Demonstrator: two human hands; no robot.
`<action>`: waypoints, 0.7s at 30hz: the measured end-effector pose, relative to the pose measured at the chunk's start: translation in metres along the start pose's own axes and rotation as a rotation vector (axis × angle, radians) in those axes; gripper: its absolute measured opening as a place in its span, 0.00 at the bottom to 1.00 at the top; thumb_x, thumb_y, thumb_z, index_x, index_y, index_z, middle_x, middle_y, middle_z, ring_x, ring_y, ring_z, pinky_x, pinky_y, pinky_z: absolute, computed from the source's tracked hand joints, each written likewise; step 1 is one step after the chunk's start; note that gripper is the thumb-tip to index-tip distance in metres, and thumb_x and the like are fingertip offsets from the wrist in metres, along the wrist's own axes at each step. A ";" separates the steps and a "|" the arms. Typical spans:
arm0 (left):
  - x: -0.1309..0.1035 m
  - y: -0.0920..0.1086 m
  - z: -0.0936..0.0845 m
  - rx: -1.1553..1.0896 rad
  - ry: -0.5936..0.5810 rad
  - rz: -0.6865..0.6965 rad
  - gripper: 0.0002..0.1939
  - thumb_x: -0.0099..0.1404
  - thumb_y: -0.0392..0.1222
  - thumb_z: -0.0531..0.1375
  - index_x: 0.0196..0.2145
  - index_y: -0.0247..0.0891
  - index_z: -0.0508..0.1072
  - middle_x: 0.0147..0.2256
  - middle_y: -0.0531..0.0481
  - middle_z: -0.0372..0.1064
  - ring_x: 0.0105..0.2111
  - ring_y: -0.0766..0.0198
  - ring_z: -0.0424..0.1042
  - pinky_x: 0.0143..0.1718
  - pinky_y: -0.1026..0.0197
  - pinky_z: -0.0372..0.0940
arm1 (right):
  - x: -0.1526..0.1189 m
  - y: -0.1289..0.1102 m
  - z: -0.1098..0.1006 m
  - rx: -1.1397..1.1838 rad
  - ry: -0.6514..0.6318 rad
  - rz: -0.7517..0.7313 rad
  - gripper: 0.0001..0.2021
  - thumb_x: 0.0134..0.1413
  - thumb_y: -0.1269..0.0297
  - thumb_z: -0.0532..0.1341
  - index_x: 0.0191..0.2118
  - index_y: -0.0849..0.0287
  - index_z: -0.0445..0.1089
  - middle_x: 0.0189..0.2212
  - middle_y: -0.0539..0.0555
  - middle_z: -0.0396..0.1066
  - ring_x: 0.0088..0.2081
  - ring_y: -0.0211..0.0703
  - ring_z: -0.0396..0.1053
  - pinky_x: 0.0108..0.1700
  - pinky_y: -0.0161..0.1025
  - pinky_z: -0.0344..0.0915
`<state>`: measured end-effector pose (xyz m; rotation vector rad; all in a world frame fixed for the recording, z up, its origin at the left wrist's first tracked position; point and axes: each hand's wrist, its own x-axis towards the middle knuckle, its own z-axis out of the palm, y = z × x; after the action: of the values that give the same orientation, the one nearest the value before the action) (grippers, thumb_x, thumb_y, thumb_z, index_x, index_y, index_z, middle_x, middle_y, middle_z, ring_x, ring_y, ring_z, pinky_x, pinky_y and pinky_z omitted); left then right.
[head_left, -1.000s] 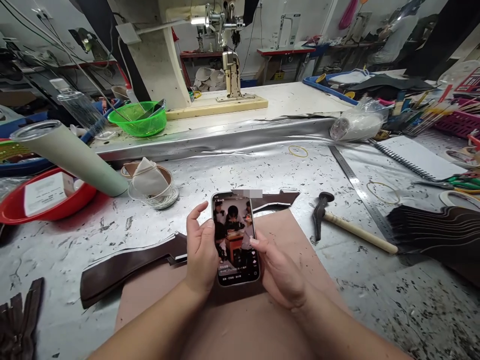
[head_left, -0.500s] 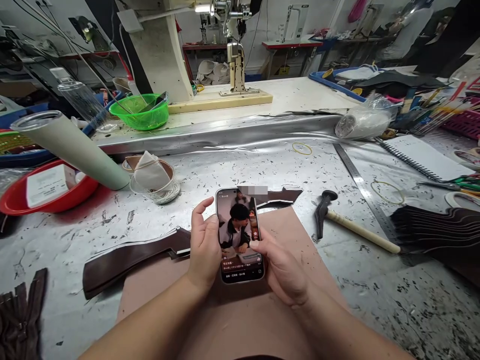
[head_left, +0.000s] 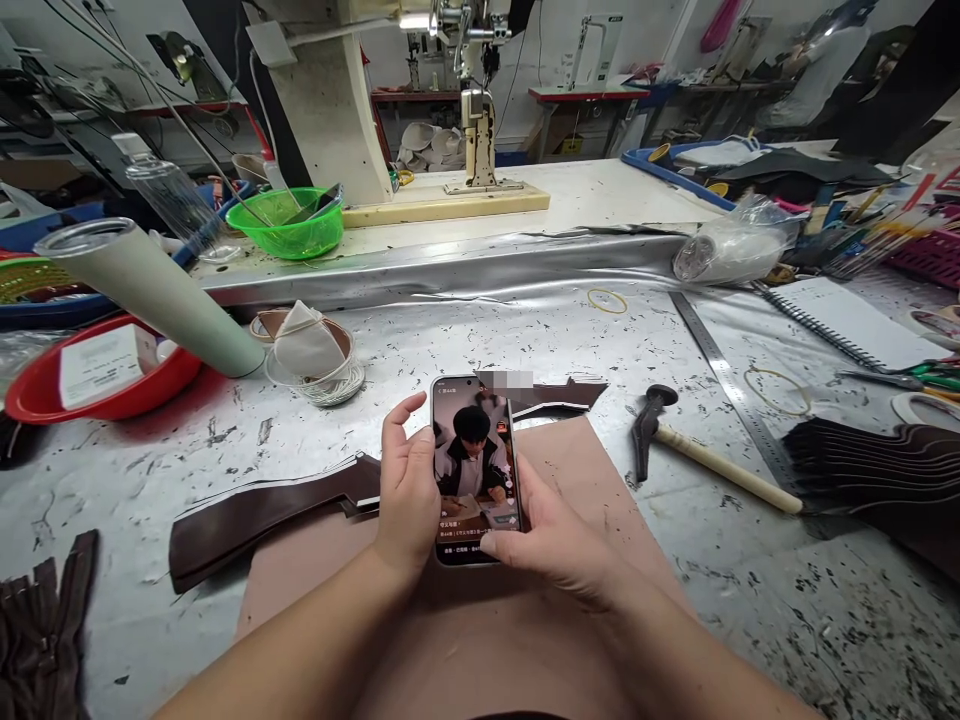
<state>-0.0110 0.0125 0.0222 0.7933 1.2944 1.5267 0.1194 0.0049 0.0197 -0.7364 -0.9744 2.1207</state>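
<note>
A phone [head_left: 472,460] with a lit screen stands upright between both hands, showing a video of a dark-haired person. My left hand [head_left: 409,485] grips its left edge, index finger raised near the top corner. At the right edge, my right hand [head_left: 555,535] holds the phone, its thumb over the lower part of the screen. Under the hands lies a pinkish-brown sheet [head_left: 585,480]. Behind the phone, a dark brown leather piece [head_left: 262,520] reaches out to the left, and brown leather [head_left: 562,397] shows on the right too.
To the right are a hammer [head_left: 720,465], a steel ruler [head_left: 727,385], stacked dark leather pieces [head_left: 862,470] and a notebook [head_left: 855,320]. On the left stand a red bowl [head_left: 112,385], a tumbler [head_left: 157,295] and a green basket [head_left: 285,230]. A sewing machine [head_left: 478,130] stands behind.
My right thumb has moved down and left over the screen's lower part. The picture on the phone has changed. The whole view has shifted slightly.
</note>
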 end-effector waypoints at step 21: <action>-0.002 -0.003 -0.001 -0.045 -0.018 -0.006 0.15 0.62 0.41 0.54 0.48 0.44 0.61 0.22 0.58 0.64 0.21 0.71 0.63 0.23 0.70 0.60 | 0.000 0.003 0.005 0.266 0.124 0.001 0.23 0.52 0.70 0.54 0.55 0.53 0.61 0.53 0.52 0.67 0.56 0.47 0.61 0.58 0.49 0.54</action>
<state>-0.0099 0.0101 0.0191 0.7724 1.2439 1.5358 0.1148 0.0017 0.0198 -0.7232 -0.6110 2.1241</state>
